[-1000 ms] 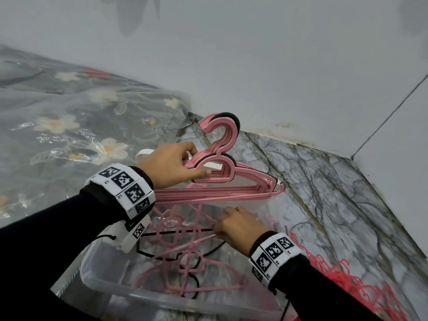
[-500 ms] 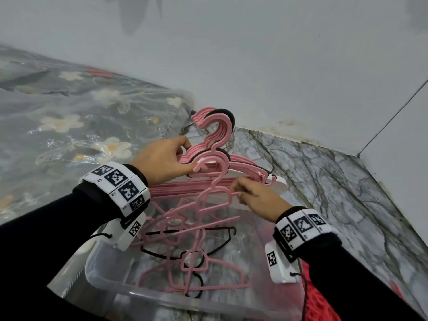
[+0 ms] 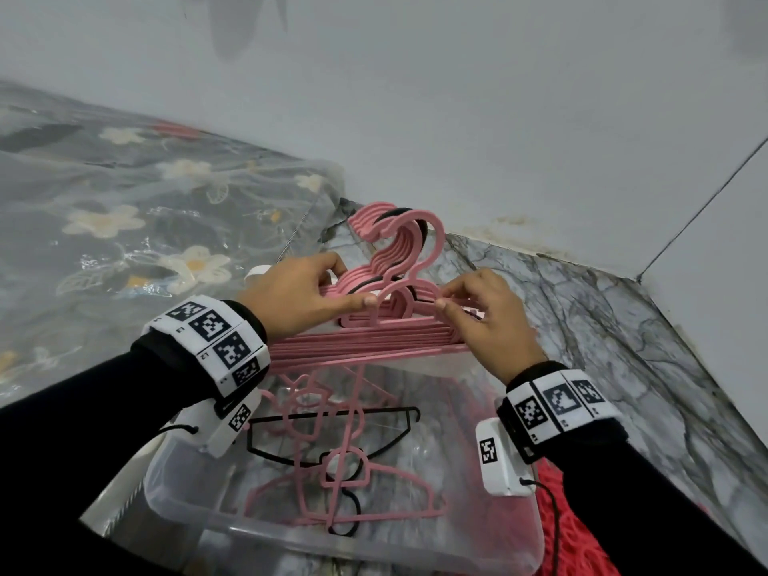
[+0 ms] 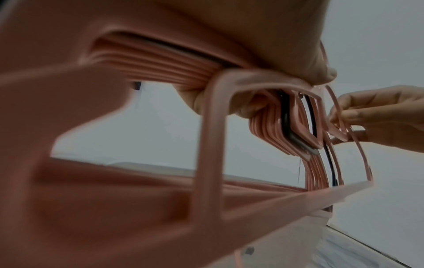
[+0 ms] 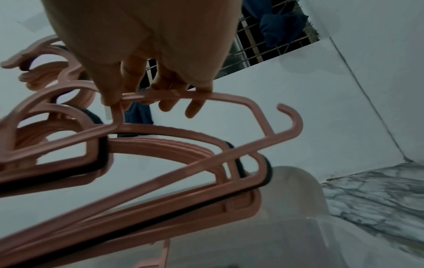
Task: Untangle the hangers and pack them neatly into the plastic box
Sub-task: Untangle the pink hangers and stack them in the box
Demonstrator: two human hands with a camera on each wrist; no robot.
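My left hand (image 3: pixel 307 299) grips a stack of pink hangers (image 3: pixel 365 342) with a black one among them, held upright over the clear plastic box (image 3: pixel 291 546). My right hand (image 3: pixel 478 309) pinches the shoulder of one pink hanger (image 5: pixel 206 98) and holds it against the front of the stack (image 5: pixel 160 150). In the left wrist view the stacked hangers (image 4: pixel 160 61) run under my left hand's fingers. Several pink hangers (image 3: pixel 345 476) and a black hanger (image 3: pixel 332 434) lie loose in the box.
A bed with a floral cover under clear plastic (image 3: pixel 124 226) lies to the left. A red mesh pile (image 3: pixel 577 530) sits on the marble floor (image 3: pixel 602 326) right of the box. White walls (image 3: pixel 457 97) close the corner behind.
My right hand lifted a pink hanger out of the box and brought it up against the front of the stack in my left hand. The stack stayed over the box.
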